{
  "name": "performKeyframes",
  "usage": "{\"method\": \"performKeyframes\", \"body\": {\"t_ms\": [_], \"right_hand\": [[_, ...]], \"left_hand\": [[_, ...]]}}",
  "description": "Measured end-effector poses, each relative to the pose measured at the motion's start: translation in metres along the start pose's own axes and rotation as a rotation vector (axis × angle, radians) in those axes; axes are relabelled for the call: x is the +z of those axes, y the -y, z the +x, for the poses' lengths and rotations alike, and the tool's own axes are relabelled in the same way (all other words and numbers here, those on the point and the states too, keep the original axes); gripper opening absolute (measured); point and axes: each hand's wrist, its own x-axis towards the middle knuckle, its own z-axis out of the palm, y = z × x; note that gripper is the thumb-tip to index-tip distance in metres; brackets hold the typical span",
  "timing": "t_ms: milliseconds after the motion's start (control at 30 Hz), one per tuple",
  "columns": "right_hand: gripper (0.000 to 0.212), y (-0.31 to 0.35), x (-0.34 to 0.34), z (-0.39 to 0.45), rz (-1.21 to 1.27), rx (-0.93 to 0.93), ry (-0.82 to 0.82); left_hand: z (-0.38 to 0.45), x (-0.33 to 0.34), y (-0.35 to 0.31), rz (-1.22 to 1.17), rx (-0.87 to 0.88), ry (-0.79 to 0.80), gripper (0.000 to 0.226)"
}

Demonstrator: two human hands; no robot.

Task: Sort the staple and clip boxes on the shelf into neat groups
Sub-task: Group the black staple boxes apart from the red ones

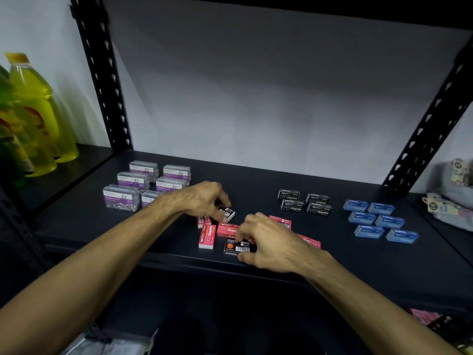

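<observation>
On the dark shelf (256, 185), several red staple boxes (207, 237) lie loosely scattered near the front edge. My left hand (204, 198) pinches a black staple box (226, 211) just above them. My right hand (266, 242) curls its fingers round another black staple box (238, 247) lying at the front edge. Grouped clear paper clip boxes (133, 180) with purple labels stand at the back left. Several black staple boxes (304, 202) sit grouped right of centre, and blue boxes (378, 221) form rows further right.
Black perforated shelf posts (102, 73) rise at left and right. Yellow liquid bottles (38, 111) stand on the neighbouring shelf at the left. Bagged items with tags (450, 201) lie at the far right. Bare shelf surface lies behind the red boxes.
</observation>
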Motion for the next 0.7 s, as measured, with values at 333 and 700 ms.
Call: {"method": "performKeyframes", "body": {"t_ms": [333,700], "right_hand": [[0.034,-0.001,-0.004,0.000,0.044,-0.004,0.005],[0.023,-0.009,-0.005,0.003,0.178,0.044,0.034]], "left_hand": [[0.006,0.007,0.000,-0.112,0.019,-0.128,0.023],[0.015,0.003,-0.003,-0.133,-0.035,-0.190,0.028]]}}
